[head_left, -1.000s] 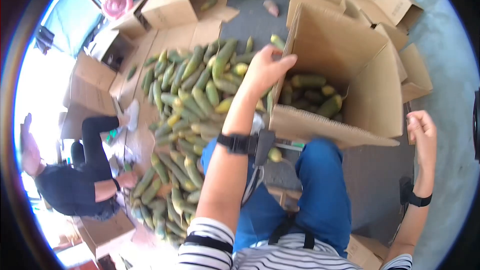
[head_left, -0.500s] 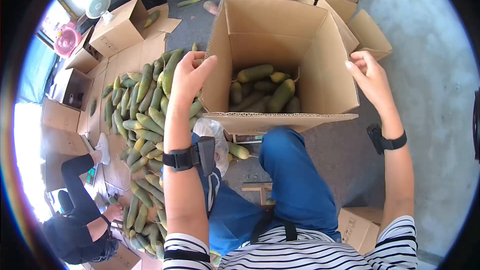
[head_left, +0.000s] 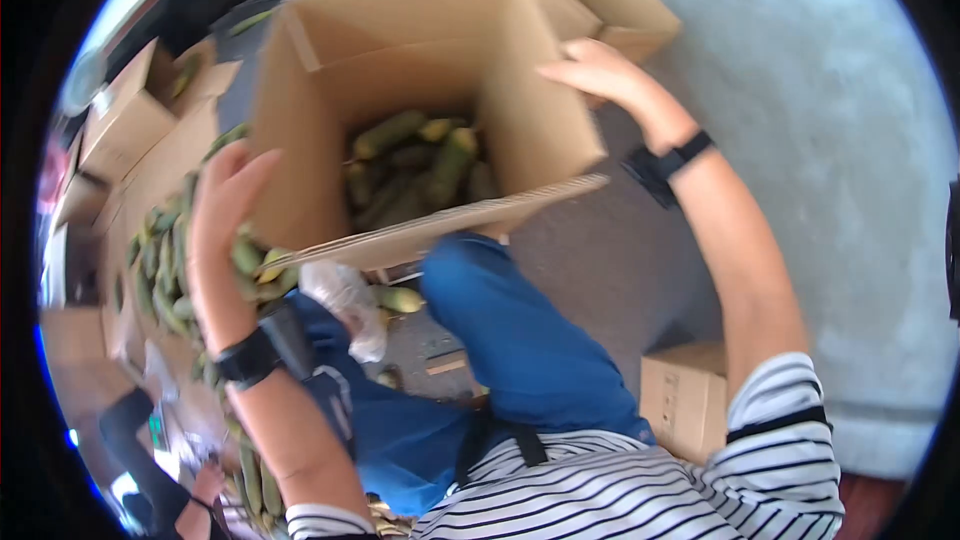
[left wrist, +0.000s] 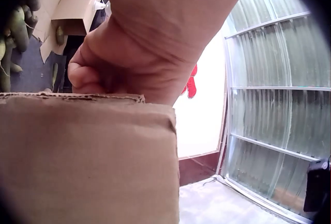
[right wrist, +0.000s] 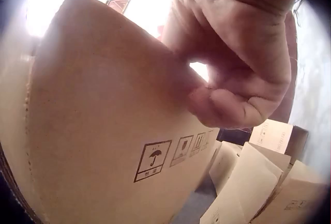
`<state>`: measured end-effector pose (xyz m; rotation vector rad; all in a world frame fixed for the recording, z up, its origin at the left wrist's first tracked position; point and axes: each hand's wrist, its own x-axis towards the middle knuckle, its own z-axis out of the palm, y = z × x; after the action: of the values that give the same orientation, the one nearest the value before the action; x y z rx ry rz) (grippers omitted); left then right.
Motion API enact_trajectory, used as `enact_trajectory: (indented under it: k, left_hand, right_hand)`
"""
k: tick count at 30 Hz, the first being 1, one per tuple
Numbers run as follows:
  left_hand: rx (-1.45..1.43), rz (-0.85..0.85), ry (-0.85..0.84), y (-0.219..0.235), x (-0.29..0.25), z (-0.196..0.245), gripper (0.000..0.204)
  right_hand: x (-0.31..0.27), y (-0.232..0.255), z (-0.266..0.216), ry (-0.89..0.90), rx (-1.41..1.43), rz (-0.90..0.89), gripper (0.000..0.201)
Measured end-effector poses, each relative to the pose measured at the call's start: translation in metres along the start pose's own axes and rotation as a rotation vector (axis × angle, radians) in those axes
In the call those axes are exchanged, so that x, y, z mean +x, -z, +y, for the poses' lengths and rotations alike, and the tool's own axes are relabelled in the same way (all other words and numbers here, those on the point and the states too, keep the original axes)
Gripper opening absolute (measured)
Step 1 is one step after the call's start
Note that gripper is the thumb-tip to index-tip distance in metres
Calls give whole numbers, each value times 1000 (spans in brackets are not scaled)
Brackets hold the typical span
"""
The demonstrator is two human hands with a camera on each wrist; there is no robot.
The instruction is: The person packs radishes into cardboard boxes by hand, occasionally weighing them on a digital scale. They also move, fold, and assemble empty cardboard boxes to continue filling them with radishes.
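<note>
A tall open cardboard box (head_left: 420, 235) stands before the knees, with several green radish-like vegetables (head_left: 452, 168) at its bottom. At the box's left wall is my left hand (head_left: 222, 205), its thumb over the rim; the left wrist view shows the hand (left wrist: 139, 58) with curled fingers at the top edge of the cardboard (left wrist: 88, 157). My right hand (head_left: 610, 78) grips the right wall's edge. In the right wrist view the thumb and fingers of that hand (right wrist: 232, 69) pinch the edge of the printed side (right wrist: 108, 110).
A pile of the same vegetables (head_left: 165, 270) lies on the left. Open cartons (head_left: 630, 5) stand beyond the box, and a small carton (head_left: 685, 400) sits by the right hip. Another person's leg (head_left: 140, 450) shows at lower left. A plastic bag (head_left: 345, 305) lies near the knees.
The view has swung, so the box appears further left. My right hand, away from the box at first, has come to its right edge. The left hand has stayed at the left wall.
</note>
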<state>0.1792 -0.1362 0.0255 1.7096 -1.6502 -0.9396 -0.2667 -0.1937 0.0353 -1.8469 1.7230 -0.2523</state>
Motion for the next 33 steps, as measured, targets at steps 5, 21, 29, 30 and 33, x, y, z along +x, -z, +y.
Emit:
enact_trajectory:
  k: [5,21,29,30,33]
  left_hand:
    - [-34,-125,-33,-4,14,-21,18]
    - [-15,-215,-164,-38,-30,75,12]
    - [32,-330,-436,-86,-84,172,22]
    - [37,-331,-511,-102,-103,185,21]
    - [30,-406,-687,-226,-120,212,25]
  right_hand:
    - [-11,6,4,-52,-74,-67,37]
    - [-120,15,68,-125,208,105,29]
    - [-274,48,94,-253,478,272,26]
    - [-303,54,99,-300,443,359,25]
    - [-371,76,190,-517,402,408,28]
